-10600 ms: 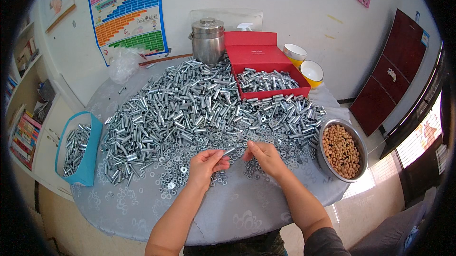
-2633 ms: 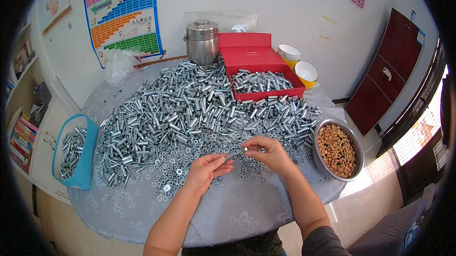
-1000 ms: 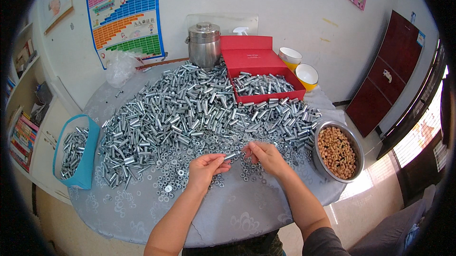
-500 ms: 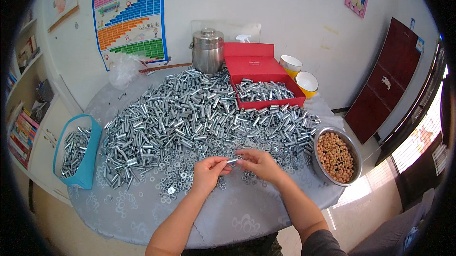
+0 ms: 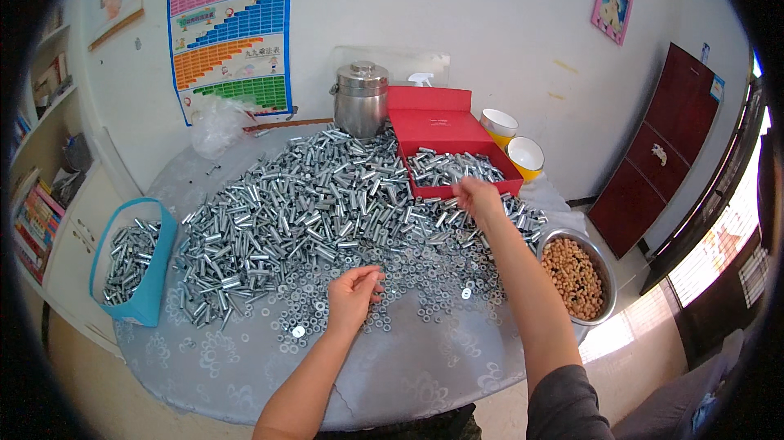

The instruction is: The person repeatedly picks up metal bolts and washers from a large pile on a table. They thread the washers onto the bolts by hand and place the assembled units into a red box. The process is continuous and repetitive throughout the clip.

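My left hand [image 5: 352, 300] hovers over the near edge of a spread of small washers [image 5: 392, 264], its fingers curled in and the thumb close to them. Whatever may be between those fingers is hidden. My right hand [image 5: 479, 199] reaches to the front of an open red box [image 5: 426, 192], its fingertips smeared by motion. Inside that box lie many shiny metal sleeves [image 5: 441, 166]. A large heap of similar metal sleeves [image 5: 302, 199] covers the middle of the table, behind the washers.
A blue fabric bin [image 5: 155, 273] with sleeves stands at left. At right is a steel bowl [image 5: 611, 293] of round brown pieces. Behind are a steel canister [image 5: 360, 105], a plastic bag [image 5: 219, 130] and yellow-and-white bowls [image 5: 527, 158]. The grey tablecloth [image 5: 384, 383] has a curved edge.
My hands were together over the washers, with a metal sleeve between them. My right hand has moved away to the red box; my left stayed near its place. The view shifted slightly.
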`<state>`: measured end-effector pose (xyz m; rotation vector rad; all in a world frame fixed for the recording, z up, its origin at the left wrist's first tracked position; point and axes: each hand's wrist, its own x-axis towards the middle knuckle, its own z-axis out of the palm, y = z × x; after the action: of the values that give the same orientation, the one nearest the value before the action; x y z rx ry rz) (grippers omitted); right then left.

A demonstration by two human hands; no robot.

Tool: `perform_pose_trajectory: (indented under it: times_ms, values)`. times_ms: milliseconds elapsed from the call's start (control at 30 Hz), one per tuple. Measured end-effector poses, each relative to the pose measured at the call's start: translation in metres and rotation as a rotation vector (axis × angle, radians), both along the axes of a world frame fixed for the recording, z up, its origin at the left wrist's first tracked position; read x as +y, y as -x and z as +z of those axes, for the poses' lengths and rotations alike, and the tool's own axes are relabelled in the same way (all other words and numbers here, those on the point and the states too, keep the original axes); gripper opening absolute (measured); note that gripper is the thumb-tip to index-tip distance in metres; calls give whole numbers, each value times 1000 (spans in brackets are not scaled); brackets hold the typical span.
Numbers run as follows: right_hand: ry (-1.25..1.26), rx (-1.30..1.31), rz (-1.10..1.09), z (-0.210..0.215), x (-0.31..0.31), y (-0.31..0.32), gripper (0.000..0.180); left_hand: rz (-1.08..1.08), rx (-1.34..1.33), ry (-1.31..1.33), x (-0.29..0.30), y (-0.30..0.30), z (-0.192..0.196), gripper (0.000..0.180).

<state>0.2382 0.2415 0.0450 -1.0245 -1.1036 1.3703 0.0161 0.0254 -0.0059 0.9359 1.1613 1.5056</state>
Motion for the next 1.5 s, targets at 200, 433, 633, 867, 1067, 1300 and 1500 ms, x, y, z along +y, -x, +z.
perform_pose_trajectory:
  times_ms: [200,433,633,867,1067,1300,1500]
  values:
    - [-234,-312,-61,13,-1,19,39,155,208,44,3,15,-3,13]
    - [-268,-1166,81,-29,-48,51,26,254,261,-12,6,24,-6,11]
    - [-258,-1083,104,-39,-42,46,25,254,268,-22,4,23,0,11]
    - [-320,-1170,202,-17,-74,24,19,240,255,-45,5,22,-11,12]
    - [-559,-1093,-5,-31,-96,19,19,146,262,-33,2,8,-4,13]
    - [-65,-241,458,-16,-151,30,12,-18,326,-129,-8,-6,12,30]
    - [25,-196,598,-27,-164,32,17,-147,255,-142,-11,-17,8,31]
